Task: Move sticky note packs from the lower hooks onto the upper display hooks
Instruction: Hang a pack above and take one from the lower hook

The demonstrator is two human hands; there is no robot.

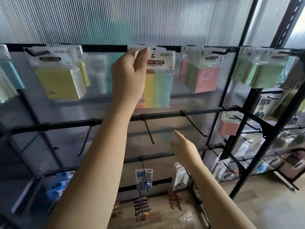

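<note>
One pack point(158, 80) upright (header upward)

your left hand point(130, 75) held the striped sticky note pack point(158, 80) up at the top rail point(105, 48), at twelve o'clock. another pack point(57, 75) hung at ten o'clock, more packs point(204, 75) at two. your right hand point(184, 149) sat below, at five o'clock, before the bare lower hooks point(148, 131).

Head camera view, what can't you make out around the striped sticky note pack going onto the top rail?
- Hook behind the striped pack: hidden by the pack and left hand.
- Pack's small print: blurred.
- Packs at the far left: cut off by the frame edge.
</note>
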